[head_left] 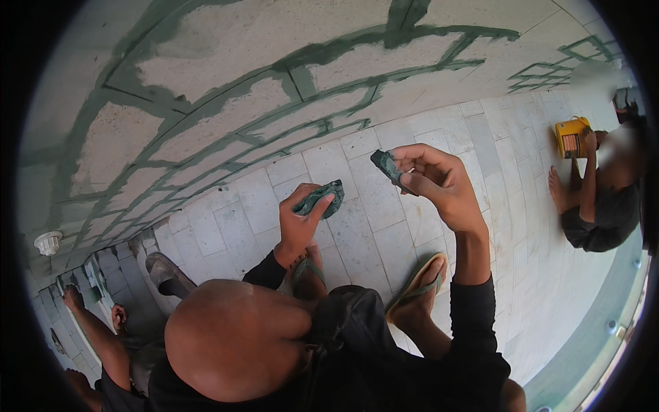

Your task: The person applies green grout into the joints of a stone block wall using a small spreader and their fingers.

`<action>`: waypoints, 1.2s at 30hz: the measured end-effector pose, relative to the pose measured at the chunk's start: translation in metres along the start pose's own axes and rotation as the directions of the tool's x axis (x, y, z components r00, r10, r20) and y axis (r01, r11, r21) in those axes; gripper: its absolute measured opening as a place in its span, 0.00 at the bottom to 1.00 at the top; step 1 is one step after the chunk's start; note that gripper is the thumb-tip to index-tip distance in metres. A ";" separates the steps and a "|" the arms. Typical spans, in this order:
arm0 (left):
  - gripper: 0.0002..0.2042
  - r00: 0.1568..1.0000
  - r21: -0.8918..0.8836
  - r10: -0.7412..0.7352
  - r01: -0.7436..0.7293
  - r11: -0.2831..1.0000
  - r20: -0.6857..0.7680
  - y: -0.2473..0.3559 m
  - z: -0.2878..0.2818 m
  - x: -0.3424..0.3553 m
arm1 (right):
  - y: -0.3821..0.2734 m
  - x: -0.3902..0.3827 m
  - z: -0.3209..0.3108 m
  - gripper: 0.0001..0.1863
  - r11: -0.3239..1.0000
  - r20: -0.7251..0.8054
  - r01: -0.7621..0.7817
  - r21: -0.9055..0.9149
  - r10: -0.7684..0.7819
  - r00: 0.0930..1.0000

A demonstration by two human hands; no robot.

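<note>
My left hand (296, 223) is closed around a dark green, rough-surfaced lump (327, 200), its thumb pressed over the top. Higher and to the right, my right hand (445, 184) pinches a smaller dark green piece (386, 167) between thumb and fingers. Its dark end points up and left. What either piece is made of cannot be told. The two pieces are apart, both held above the tiled floor. Ahead of my hands stands a pale wall (226, 69) with green material smeared along its joints.
Below my hands are sandalled feet, one in a green-strapped sandal (416, 285). A large rounded skin-coloured shape (230, 336) fills the lower left. A person (604, 199) sits at right holding a yellow bucket (571, 137). Another person's arm (99, 326) reaches in at left. A white round fitting (48, 242) juts out.
</note>
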State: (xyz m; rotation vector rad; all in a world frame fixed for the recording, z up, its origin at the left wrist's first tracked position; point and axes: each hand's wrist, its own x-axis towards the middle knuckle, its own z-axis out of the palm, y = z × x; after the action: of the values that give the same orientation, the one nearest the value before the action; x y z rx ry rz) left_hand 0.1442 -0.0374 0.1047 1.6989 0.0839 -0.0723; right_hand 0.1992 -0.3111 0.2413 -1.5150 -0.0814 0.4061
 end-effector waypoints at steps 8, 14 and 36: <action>0.07 0.991 0.140 0.095 -0.108 0.984 0.094 0.076 -0.009 0.021 | 0.017 -0.008 0.035 0.16 0.958 -0.025 0.181 -0.224 -0.191 0.981; 0.08 0.977 0.137 0.090 -0.118 0.984 0.194 0.097 -0.014 0.022 | 0.013 0.000 0.028 0.16 0.952 0.019 0.185 -0.245 -0.186 0.982; 0.11 0.911 -0.206 -0.232 0.314 0.927 0.342 0.097 -0.026 0.015 | 0.022 0.005 0.040 0.17 0.903 0.060 0.240 -0.357 -0.234 0.970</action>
State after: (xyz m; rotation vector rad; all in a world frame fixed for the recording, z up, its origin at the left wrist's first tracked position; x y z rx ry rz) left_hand 0.1690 -0.0240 0.2021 1.3870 0.0922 -0.5213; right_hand 0.1870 -0.2713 0.2217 -1.8404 -0.3683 0.2119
